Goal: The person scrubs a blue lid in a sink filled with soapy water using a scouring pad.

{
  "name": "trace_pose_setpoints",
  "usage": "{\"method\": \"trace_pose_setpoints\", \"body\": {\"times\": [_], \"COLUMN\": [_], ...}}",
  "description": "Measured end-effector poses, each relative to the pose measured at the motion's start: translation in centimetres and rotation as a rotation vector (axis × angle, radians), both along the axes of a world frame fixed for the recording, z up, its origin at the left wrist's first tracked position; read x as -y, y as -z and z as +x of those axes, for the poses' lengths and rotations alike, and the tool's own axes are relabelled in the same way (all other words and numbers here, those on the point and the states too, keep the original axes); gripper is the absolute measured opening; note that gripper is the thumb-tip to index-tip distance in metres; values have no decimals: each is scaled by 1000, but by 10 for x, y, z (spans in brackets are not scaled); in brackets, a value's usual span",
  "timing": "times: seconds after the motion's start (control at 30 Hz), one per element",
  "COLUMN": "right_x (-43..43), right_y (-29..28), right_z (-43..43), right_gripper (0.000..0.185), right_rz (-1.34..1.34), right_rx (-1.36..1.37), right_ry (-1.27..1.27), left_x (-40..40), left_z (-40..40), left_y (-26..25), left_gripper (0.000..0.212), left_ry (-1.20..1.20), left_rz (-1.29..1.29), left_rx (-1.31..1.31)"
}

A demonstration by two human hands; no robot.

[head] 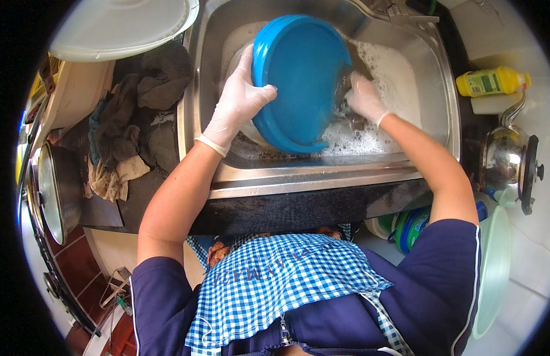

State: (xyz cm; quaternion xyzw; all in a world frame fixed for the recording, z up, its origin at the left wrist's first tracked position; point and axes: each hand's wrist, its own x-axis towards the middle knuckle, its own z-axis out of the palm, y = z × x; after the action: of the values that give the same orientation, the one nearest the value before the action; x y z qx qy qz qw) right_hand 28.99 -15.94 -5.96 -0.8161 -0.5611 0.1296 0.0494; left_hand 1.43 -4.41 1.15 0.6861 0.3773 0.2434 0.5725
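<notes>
A round blue plastic basin (pixel 301 84) is tilted over the soapy water (pixel 382 75) in a stainless steel sink (pixel 337 167). My left hand (pixel 244 98), in a thin white glove, grips its left side, thumb over the rim. Just beyond the basin's right edge, my gloved right hand (pixel 366 98) is curled at the water, with splashing about its fingers. The motion blur there does not show whether it holds anything. Part of a pale round vessel (pixel 252 133) shows behind and below the basin.
Dark rags (pixel 123 115) and a cream cloth (pixel 119 175) lie left of the sink, below a large whitish lid (pixel 128 26). A lidded pot (pixel 57 191) stands farther left. The faucet (pixel 404 18) is at the upper right. A yellow bottle (pixel 491 82) and a steel kettle (pixel 506 155) are on the right.
</notes>
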Motion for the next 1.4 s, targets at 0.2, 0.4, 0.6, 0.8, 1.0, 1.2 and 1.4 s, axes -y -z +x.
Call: {"method": "trace_pose_setpoints", "body": {"times": [0.2, 0.4, 0.6, 0.8, 1.0, 1.2, 1.4], "right_x": [-80, -92, -18, 18, -64, -85, -43], "right_y": [-34, -34, -19, -13, -25, -36, -9], "right_z": [6, 13, 0, -9, 19, 14, -3], "right_gripper": [28, 25, 29, 27, 16, 19, 21], "right_rz": [441, 689, -149, -80, 354, 492, -105], "right_rx": [86, 168, 30, 69, 353, 215, 45], "right_ry": [-1, -234, 100, -115, -147, -102, 174], "left_x": [-3, -3, 0, 6, 3, 2, 0], "left_z": [0, 0, -2, -3, -6, -4, -4], "left_y": [7, -6, 6, -13, -6, -5, -2], "left_gripper": [88, 90, 90, 88, 87, 90, 91], "left_ry": [34, 67, 28, 94, 88, 109, 74], "left_rz": [155, 56, 194, 32, 63, 46, 46], "left_rx": [101, 79, 98, 100, 103, 137, 140]}}
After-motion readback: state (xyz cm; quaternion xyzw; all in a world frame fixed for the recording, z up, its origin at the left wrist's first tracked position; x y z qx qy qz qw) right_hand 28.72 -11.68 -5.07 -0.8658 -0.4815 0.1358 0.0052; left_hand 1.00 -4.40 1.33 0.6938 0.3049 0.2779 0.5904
